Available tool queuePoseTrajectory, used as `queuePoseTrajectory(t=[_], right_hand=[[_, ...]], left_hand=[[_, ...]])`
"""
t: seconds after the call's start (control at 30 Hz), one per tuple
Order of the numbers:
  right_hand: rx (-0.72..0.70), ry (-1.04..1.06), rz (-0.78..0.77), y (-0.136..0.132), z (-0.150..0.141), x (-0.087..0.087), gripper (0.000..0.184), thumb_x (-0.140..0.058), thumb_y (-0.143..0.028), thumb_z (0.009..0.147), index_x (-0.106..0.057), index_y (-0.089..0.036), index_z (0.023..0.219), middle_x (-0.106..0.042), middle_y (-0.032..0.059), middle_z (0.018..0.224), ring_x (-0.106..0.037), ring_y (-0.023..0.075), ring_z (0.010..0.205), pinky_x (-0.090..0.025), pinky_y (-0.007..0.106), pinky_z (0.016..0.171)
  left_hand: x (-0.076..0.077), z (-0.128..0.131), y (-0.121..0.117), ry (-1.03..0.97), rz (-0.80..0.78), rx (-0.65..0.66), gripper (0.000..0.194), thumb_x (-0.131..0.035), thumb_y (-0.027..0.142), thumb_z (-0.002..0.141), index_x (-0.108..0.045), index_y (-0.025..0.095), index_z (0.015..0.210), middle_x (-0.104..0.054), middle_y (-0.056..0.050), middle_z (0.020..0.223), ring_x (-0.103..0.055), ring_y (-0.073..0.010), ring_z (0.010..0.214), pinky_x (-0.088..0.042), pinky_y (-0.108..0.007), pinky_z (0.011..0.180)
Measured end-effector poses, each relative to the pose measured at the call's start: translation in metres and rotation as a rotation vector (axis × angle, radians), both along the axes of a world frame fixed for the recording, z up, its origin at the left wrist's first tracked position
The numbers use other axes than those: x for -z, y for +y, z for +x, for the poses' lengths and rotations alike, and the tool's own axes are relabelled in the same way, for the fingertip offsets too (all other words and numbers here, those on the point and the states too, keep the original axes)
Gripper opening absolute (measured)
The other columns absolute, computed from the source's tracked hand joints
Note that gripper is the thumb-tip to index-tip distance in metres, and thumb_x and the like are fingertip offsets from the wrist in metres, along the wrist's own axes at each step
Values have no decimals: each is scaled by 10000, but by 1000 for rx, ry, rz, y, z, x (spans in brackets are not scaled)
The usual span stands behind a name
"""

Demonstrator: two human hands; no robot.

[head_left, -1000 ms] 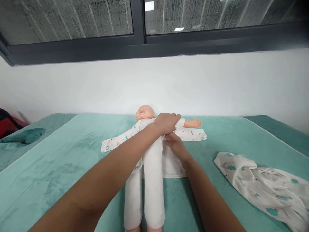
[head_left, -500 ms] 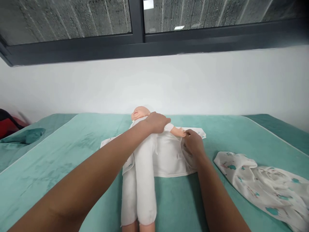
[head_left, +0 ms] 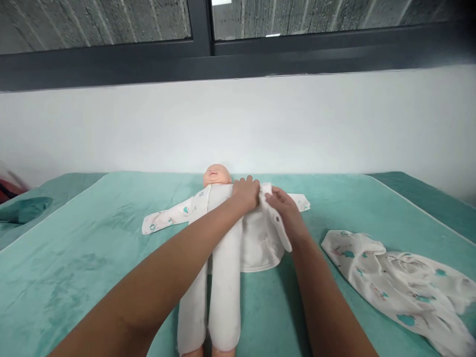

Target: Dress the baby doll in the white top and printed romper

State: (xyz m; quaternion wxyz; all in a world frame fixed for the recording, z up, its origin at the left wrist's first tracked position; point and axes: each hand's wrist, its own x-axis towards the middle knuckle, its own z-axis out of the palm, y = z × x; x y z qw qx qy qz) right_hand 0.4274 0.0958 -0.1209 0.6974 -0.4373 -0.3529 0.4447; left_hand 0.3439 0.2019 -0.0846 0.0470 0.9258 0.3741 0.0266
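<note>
A baby doll [head_left: 223, 297] in white lies on its back, bald head away from me. Its arm on my left is inside a printed sleeve of a white baby shirt [head_left: 256, 248], which lies spread beneath it. My left arm crosses the body, and my left hand [head_left: 246, 193] is closed at the doll's shoulder on my right; what its fingers grip is hidden. Close beside it, my right hand [head_left: 284, 208] pinches the shirt's open front edge, which has a dark snap and is folded up. The doll's other arm is hidden; the empty-looking sleeve end shows beyond my right hand.
A crumpled printed white cloth [head_left: 401, 282] lies on my right. Everything rests on a green padded surface [head_left: 82, 267] against a white wall [head_left: 111, 129]. A dark window frame [head_left: 148, 64] runs above. Part of a red and black object [head_left: 9, 189] shows at far left.
My right hand has moved left from the doll's hand to the shirt's front edge and lifted it. The doll's forearm is now out of sight, and its head has turned more upright.
</note>
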Motion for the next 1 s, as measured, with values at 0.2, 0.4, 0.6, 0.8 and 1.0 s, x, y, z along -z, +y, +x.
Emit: queuePoseTrajectory(t=[0.2, 0.4, 0.6, 0.8, 1.0], right_hand=[[-110, -25, 123, 3, -15, 1, 489, -746, -268, 701, -598, -257, 1167, -677, 36, 1120, -615, 208, 946, -473, 331, 807], [-210, -188, 132, 4, -35, 0, 438, -694, -239, 754, -586, -266, 1177, -643, 19, 1025, -584, 162, 872, -460, 316, 802], [-219, -658, 117, -12, -48, -8, 444, -654, -268, 778, -567, -264, 1214, -597, 35, 1069, -546, 169, 930, -445, 334, 825], [-34, -1162, 4, -28, -50, -18, 142, -569, -331, 842, -544, -227, 748, -543, -14, 735, -469, 153, 677, -356, 306, 632], [-125, -883, 101, -42, -75, -37, 204, -496, -343, 896, -607, -231, 767, -605, -27, 703, -517, 138, 643, -371, 272, 613]], left_hand=[[-19, -21, 19, -205, -264, 209, 215, -527, 259, 800, -642, 203, 973, -695, -19, 1008, -621, -174, 875, -474, -252, 738], [-28, -62, 32, -676, -300, 6, 127, -565, 174, 636, -627, 170, 747, -640, 7, 710, -564, -138, 675, -437, -243, 626], [-19, -106, 23, -793, -182, -175, 119, -516, 105, 645, -581, 175, 716, -667, -20, 811, -587, -162, 777, -459, -296, 753], [-4, -125, 3, -772, -90, -285, 129, -497, 102, 717, -574, 201, 746, -655, -31, 900, -587, -191, 894, -455, -348, 869], [-1, -120, 1, -770, -163, -314, 126, -473, 142, 784, -580, 205, 763, -664, -34, 908, -584, -192, 885, -466, -342, 836]])
